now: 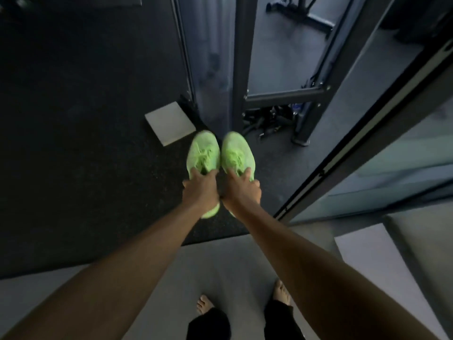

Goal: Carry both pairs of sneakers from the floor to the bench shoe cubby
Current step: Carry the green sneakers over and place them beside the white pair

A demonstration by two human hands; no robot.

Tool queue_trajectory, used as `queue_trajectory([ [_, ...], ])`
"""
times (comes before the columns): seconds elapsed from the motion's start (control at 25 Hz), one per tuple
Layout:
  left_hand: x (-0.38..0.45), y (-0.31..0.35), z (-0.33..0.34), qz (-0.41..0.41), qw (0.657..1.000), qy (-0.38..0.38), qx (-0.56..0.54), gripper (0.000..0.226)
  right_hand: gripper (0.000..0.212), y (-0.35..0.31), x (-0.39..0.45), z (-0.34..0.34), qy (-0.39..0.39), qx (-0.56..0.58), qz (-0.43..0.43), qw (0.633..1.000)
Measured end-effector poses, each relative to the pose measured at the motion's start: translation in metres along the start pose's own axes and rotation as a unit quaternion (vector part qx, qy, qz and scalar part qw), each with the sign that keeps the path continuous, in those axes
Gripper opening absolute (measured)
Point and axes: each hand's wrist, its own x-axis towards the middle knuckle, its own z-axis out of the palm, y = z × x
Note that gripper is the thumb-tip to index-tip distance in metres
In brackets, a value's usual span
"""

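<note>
Two neon green sneakers are held out in front of me, side by side, toes pointing away. My left hand (201, 190) grips the left sneaker (202, 153) at its collar, fingers inside the opening. My right hand (242, 190) grips the right sneaker (236, 152) the same way. Both shoes hang above the dark rubber floor (85, 143). Their heels are partly hidden under my hands. No second pair and no bench cubby shows in this view.
A pale square pad (169, 122) lies on the floor just left of the shoes. A dark metal rack frame (277, 94) with straps tangled at its base stands ahead. A glass door track (355, 143) runs diagonally on the right. My bare feet stand on a grey mat (220, 266).
</note>
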Motion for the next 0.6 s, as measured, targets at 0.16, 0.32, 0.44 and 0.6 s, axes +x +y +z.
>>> queue_trajectory([
  [0.16, -0.025, 0.024, 0.031, 0.049, 0.988, -0.14, 0.036, 0.062, 0.059, 0.046, -0.029, 0.03, -0.077, 0.054, 0.124, 0.988],
  [0.32, -0.063, 0.089, 0.074, 0.091, 0.966, -0.213, 0.113, 0.061, 0.055, 0.112, -0.076, 0.063, -0.086, 0.101, 0.203, 0.97],
  [0.44, -0.102, 0.162, 0.107, 0.138, 0.943, -0.251, 0.172, 0.061, 0.05, 0.184, -0.125, 0.075, -0.083, 0.133, 0.263, 0.952],
  [0.6, -0.18, 0.29, 0.157, 0.229, 0.918, -0.248, 0.207, 0.063, 0.053, 0.31, -0.219, 0.064, -0.04, 0.167, 0.338, 0.925],
])
